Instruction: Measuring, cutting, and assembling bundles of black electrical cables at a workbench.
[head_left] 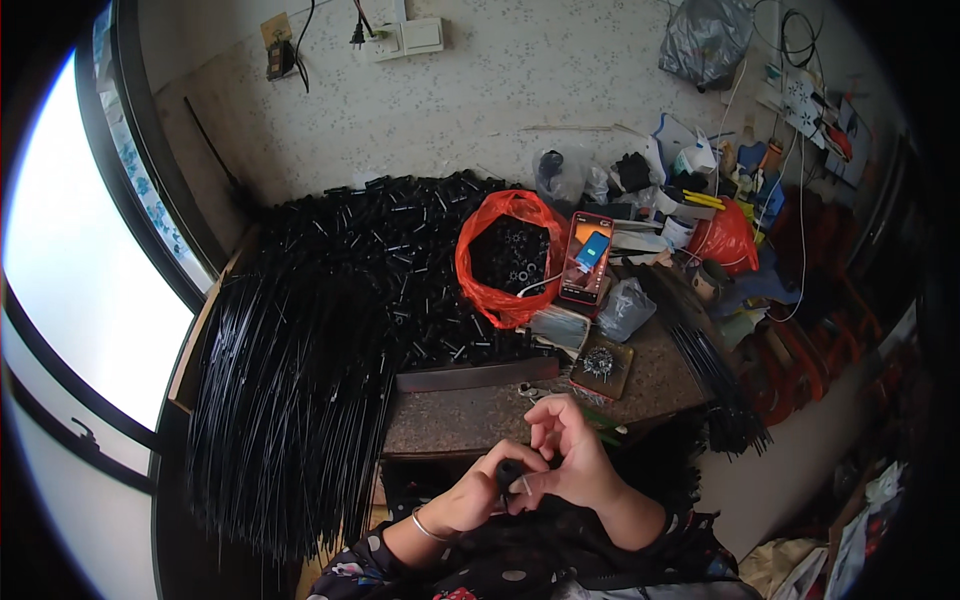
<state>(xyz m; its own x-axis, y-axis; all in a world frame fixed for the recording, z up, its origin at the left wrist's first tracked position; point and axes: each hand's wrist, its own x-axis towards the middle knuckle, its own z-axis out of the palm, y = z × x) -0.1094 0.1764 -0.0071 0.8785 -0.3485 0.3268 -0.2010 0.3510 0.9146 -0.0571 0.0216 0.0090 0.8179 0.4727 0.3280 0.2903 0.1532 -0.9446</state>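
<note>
Close to my body, in front of the table edge, my left hand is closed around a small black cylindrical part. Its round end points upward between the fingers. My right hand meets it from the other side, thumb pressed against the part and the upper fingers curled above it. Something thin and pale shows by the right thumb, too small to name. Nearest the hands on the table are a shallow square tin of small metal screws or pins and a dark curved bar.
Black cylindrical parts heap the table's left and back, with long thin black rods hanging over the edge. An orange plastic bag holds small black rings. Beside it stands a phone. More black rods lie right.
</note>
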